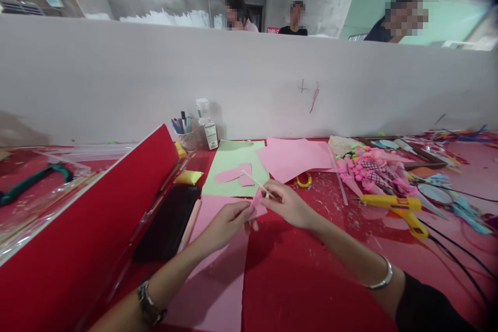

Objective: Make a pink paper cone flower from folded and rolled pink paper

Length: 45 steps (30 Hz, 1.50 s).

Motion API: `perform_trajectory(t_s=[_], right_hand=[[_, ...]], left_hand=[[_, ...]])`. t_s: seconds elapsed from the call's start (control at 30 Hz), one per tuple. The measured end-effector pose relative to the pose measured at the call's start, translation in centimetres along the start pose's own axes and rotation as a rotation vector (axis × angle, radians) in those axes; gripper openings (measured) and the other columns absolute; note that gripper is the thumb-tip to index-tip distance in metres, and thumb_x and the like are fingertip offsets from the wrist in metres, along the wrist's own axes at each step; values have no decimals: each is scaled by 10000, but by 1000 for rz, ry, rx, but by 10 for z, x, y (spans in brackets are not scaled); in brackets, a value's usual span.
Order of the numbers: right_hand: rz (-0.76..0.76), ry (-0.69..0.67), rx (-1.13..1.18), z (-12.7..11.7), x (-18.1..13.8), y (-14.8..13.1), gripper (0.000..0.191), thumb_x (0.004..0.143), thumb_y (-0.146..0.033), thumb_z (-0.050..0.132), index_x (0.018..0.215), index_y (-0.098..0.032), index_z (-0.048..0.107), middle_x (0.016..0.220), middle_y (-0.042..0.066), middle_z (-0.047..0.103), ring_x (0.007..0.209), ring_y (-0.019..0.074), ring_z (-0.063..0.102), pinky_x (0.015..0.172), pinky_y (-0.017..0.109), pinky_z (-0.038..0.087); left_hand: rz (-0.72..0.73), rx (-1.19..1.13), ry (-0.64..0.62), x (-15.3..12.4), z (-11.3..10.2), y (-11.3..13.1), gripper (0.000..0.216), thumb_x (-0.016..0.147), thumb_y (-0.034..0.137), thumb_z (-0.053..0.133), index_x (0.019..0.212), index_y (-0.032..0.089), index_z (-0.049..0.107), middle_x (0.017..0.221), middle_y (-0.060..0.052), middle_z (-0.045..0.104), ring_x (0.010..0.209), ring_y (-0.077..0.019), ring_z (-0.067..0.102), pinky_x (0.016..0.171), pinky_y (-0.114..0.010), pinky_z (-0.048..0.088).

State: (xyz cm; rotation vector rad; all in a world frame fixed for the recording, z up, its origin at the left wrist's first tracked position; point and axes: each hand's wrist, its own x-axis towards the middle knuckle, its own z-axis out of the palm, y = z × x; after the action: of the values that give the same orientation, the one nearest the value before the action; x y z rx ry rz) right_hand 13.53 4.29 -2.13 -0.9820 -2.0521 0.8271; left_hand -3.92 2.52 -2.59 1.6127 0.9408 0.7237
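Note:
My left hand [227,224] pinches a small pink piece of paper or felt [258,211] between thumb and fingers, above the red table. Close beside it, my right hand [290,204] is closed around a thin pale wooden stick [254,180], which points up and to the left. The right fingertips also touch or nearly touch the pink piece. Just beyond the hands, cut pink pieces [229,175] lie on a light green sheet [213,185]. A long pink sheet [218,280] lies under my left forearm.
On the right rest a yellow hot glue gun [392,206] with a black cord and a pile of pink craft pieces [369,168]. To the left are a black phone [167,223], a red board [97,207] and green-handled pliers [35,181]. Behind stand a pen cup [188,140] and bottle [203,114].

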Motion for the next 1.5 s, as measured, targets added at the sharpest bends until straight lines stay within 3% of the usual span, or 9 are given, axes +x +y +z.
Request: perform_trajectory(t_s=[0.13,0.3,0.5,0.6,0.73,0.9,1.17,1.3,1.5], right_hand=[[-52,72,-53,-11,0,-2,202,860,-268,390,1019,-163,456,844,23,487,665,101,465,575,208,382],[-292,-74,-443,-22,4,-2,261,879,-268,372,943,-160,601,809,47,527,736,129,480,646,242,353],[-336,-79,-663,-19,6,3,251,878,-279,384,973,-210,606,769,26,550,709,125,465,652,256,291],[-320,-73,-717,-20,7,3,246,878,-286,381,941,-223,611,758,23,549,713,131,465,663,267,276],[-160,-144,-667,-14,5,11,270,888,-276,349,859,-177,598,767,34,562,722,133,490,631,245,306],[-62,-172,-621,6,-2,28,231,851,-322,425,1001,-188,537,880,44,572,754,135,533,597,218,348],[28,-202,-628,17,-1,37,201,856,-219,410,1004,-195,544,906,41,562,775,137,551,618,227,362],[40,-243,-602,14,0,37,261,828,-306,461,1058,-204,529,962,53,570,842,154,546,638,226,363],[67,-241,-583,12,-3,19,391,863,-448,302,927,-182,581,851,58,622,757,163,565,577,231,347]], left_hand=[[-38,-25,63,4,-11,1,340,822,374,396,581,148,475,529,9,563,430,-90,464,487,-212,383],[-70,-87,61,4,-19,8,304,807,362,424,626,132,508,532,-12,571,449,-99,474,491,-226,400],[-95,-187,30,2,-20,11,328,801,379,418,641,117,535,590,-39,602,460,-101,492,516,-247,423],[-109,-159,50,4,-24,9,324,794,379,436,640,114,543,619,-49,623,463,-105,505,533,-256,431],[-113,-88,182,7,-30,2,294,774,383,465,642,126,516,639,-30,603,484,-99,497,513,-237,423],[-135,-56,308,12,-35,-14,252,789,373,437,699,139,468,659,1,553,482,-74,467,464,-196,378],[-134,-1,298,12,-30,-15,267,767,375,471,628,150,435,551,45,472,463,-69,433,463,-183,343],[-119,20,292,12,-28,-14,273,750,387,480,613,153,452,539,47,476,463,-75,434,483,-190,351],[-108,26,291,13,-30,-19,267,741,383,481,604,154,467,517,52,476,459,-78,439,472,-186,345]])
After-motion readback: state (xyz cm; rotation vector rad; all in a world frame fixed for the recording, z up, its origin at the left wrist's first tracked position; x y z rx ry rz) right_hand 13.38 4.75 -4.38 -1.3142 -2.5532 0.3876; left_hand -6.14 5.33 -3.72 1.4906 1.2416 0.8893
